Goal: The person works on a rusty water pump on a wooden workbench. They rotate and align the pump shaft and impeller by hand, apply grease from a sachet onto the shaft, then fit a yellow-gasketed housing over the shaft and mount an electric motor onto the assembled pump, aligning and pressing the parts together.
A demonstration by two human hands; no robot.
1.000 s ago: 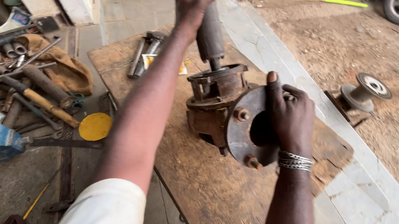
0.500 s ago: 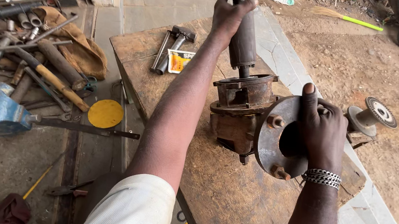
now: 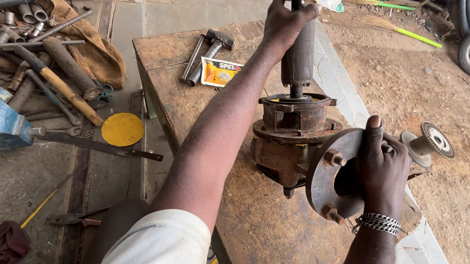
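Packet: a small flat rectangular packet (image 3: pixel 220 72), yellow and orange with a white edge, is lying near the far end of the wooden workbench (image 3: pixel 269 239), just beside two metal hammers (image 3: pixel 205 55).
Yellow disc: a round yellow lid-like disc (image 3: pixel 122 129) is lying on the floor left of the bench, beside a long flat metal bar (image 3: pixel 100 146).
Left hand: the left hand (image 3: pixel 286 21) is wrapping fully closed around the upper end of a dark upright shaft (image 3: pixel 298 62), fingers curled tight.
Right hand: the right hand (image 3: pixel 381 166) is gripping the round rusty flange plate (image 3: pixel 332 175), thumb lying up over the rim and fingers reaching through its centre hole; a metal chain bracelet (image 3: pixel 379 222) is sitting on the wrist.
Hub assembly: the rusty hub housing (image 3: pixel 292 133) is standing on the bench near its right edge, the shaft rising from its top and the flange facing the person.
Nearby: a grinding disc on a spindle (image 3: pixel 430 139) is resting just beyond the right hand; pipes and tools (image 3: pixel 27 56) are lying on the floor at left.
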